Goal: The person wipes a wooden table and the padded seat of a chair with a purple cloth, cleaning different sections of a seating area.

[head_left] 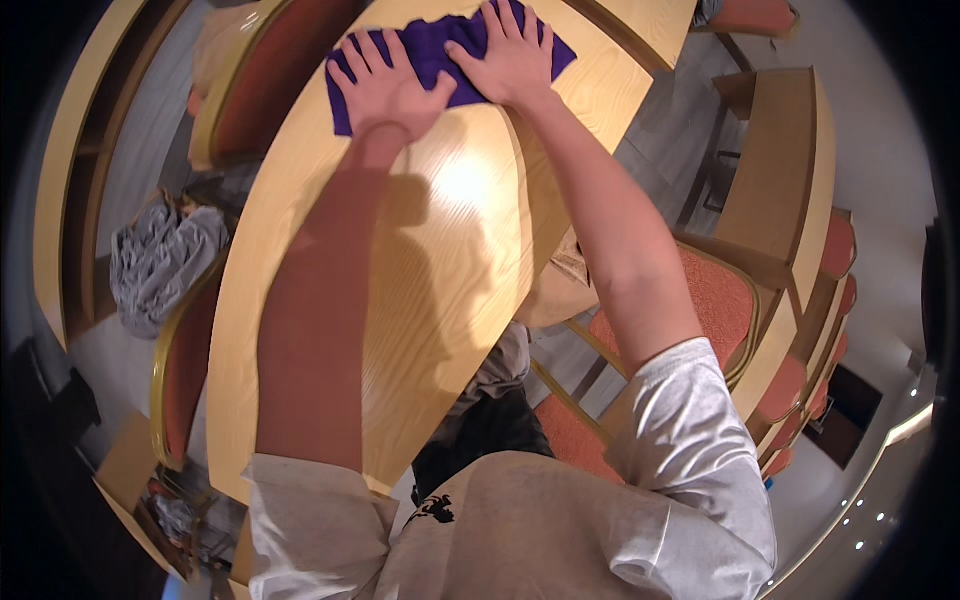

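Observation:
A purple cloth (436,45) lies spread across the far end of the light wooden table (450,250). Flat on its left part rests my left hand (393,90), fingers spread and pointing away from me. My right hand (512,62) presses on the cloth's right part, its fingers apart as well. Both arms are stretched out over the tabletop. Some of the cloth is hidden beneath the palms. Neither hand is closed around anything.
Red-cushioned chairs with gold frames stand on both sides, one (715,305) close to my right arm. A grey fabric bundle (165,260) sits at the left. An open cardboard box (135,480) is at the lower left. More wooden desks (775,170) line the right.

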### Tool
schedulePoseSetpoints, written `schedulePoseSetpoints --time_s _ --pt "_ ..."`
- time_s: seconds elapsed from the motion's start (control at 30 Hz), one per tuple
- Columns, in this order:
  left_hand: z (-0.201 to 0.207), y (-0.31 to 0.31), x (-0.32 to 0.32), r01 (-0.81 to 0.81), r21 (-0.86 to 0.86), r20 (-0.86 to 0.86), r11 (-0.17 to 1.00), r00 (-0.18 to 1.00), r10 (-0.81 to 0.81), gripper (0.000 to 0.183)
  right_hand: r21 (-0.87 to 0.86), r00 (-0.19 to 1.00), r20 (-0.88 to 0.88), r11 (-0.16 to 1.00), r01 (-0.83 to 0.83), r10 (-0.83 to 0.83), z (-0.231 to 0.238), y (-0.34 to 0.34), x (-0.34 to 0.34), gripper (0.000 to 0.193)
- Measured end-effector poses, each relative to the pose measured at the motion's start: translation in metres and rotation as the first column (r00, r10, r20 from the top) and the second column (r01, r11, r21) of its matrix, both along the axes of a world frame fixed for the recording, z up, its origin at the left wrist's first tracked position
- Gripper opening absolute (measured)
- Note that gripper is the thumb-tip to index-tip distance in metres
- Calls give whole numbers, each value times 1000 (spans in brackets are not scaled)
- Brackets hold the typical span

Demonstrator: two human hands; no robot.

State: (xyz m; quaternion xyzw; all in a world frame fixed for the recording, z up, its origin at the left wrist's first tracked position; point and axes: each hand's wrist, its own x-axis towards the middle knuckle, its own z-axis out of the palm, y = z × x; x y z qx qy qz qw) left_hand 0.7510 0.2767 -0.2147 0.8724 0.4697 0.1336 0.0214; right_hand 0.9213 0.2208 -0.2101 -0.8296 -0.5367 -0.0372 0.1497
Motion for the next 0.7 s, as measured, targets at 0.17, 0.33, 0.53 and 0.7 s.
schedulePoseSetpoints --time_s 0.17,0.33,0.53,0.7 --pt "16 73 80 112 -66 -141 991 983 -121 93 -51 994 -7 993 109 -109 14 38 55 84" --pt "25 124 109 255 -68 -136 965 955 -262 90 -119 976 -123 979 165 -179 23 63 71 79" --pt "31 140 115 315 -116 -167 942 929 -331 92 -70 983 -91 985 155 -161 21 61 70 79" --pt "33 102 105 155 -87 -215 984 962 -170 95 8 988 0 988 157 -157 13 43 54 78"
